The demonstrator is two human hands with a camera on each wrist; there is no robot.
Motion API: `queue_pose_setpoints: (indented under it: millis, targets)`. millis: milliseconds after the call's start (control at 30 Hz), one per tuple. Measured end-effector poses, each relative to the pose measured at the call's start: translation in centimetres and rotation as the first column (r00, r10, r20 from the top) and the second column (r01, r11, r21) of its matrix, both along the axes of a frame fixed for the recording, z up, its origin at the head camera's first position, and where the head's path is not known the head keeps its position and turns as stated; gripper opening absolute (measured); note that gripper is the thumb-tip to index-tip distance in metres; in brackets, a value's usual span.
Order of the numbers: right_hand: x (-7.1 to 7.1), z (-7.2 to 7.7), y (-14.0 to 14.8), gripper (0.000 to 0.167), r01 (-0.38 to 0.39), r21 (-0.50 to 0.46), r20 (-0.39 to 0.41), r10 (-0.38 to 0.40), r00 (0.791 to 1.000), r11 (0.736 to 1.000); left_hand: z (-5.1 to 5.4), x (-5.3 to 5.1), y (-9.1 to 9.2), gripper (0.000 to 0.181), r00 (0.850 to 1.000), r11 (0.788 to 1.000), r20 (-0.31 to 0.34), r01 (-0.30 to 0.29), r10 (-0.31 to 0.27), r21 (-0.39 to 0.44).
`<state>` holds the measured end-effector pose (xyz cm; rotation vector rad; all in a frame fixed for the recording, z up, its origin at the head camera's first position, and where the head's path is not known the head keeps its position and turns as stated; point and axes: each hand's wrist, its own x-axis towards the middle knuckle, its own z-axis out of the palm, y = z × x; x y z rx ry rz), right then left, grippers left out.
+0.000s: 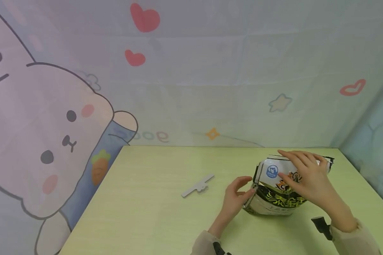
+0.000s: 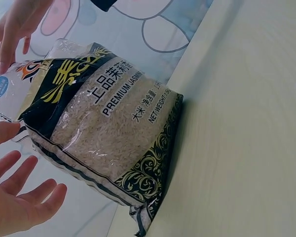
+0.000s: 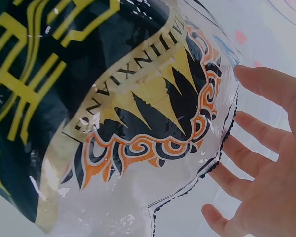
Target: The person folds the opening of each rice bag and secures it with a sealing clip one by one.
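A partly filled plastic bag of jasmine rice (image 1: 276, 202) stands on the table at the right in the head view. Its lower front is clear and shows the grains (image 2: 96, 128); a dark band with yellow lettering crosses above. My left hand (image 1: 234, 196) is at the bag's left side, the thumb by its edge and the other fingers spread loosely in the left wrist view. Over the upper part reaches my right hand (image 1: 312, 179), thumb at the front and fairly straight fingers along the top edge (image 3: 187, 183). A white bag clip (image 1: 198, 186) lies left of the bag.
The pale table (image 1: 140, 198) ends at a cloth backdrop (image 1: 210, 88) with a printed rabbit and hearts. A dark wrist strap mount (image 1: 321, 226) sits at my right sleeve.
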<state>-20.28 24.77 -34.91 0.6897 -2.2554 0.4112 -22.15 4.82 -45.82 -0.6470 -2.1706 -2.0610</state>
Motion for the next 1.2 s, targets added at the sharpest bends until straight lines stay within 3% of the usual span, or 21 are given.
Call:
queue_pose_setpoints:
  millis: [133,367,700,1000,1200]
  targets:
    - [-0.3,0.2,0.1,0.051,-0.007,0.014,0.023,0.007,1.000,1.000,0.0,-0.1,0.2,0.036,1.000,1.000,0.014,0.001,-0.001,-0.011]
    - [-0.7,0.2,0.0,0.057,-0.019,0.014,0.073,0.018,0.997,1.000,0.1,-0.2,0.5,0.038,1.000,0.999,0.006,-0.016,0.017,-0.046]
    - [-0.9,0.3,0.3,0.060,-0.029,0.012,0.169,0.026,0.985,1.000,0.4,-0.4,1.0,0.049,0.998,0.994,0.060,-0.001,0.008,-0.107]
    - [-1.0,0.3,0.7,0.061,-0.037,0.026,0.203,0.031,0.979,0.999,0.7,-0.3,1.5,0.053,0.999,0.995,-0.045,0.008,-0.012,-0.100]
    - [-1.2,0.4,1.0,0.057,-0.083,0.010,0.185,0.080,0.980,0.996,0.5,-0.4,1.6,0.051,0.999,0.997,-0.044,0.012,-0.015,-0.073]
